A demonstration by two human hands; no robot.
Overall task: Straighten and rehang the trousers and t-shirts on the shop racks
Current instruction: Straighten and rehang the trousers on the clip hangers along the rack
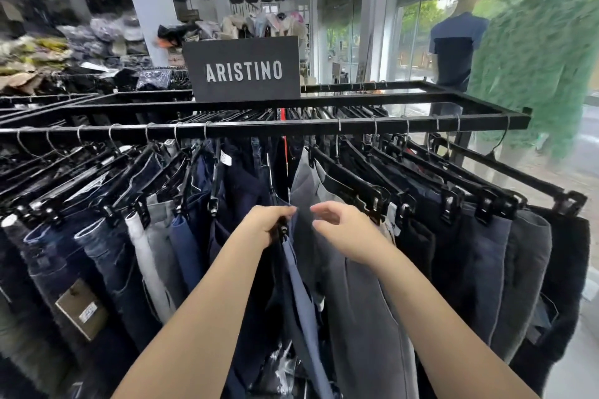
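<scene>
A black rack rail (259, 130) carries many trousers on black clip hangers: jeans on the left, dark and grey trousers on the right. My left hand (265, 223) is closed around the clip end of a hanger holding blue-grey trousers (301, 295) in the middle of the row. My right hand (343, 230) hovers just to the right, fingers apart and curled, holding nothing, in front of grey trousers (359, 311).
A black "ARISTINO" sign (243, 70) stands on the rack top. Two mannequins, one in a navy t-shirt (453, 48) and one in a green shirt (538, 65), stand at the right by glass windows. Piled clothes and a white pillar (142, 3) lie behind, left.
</scene>
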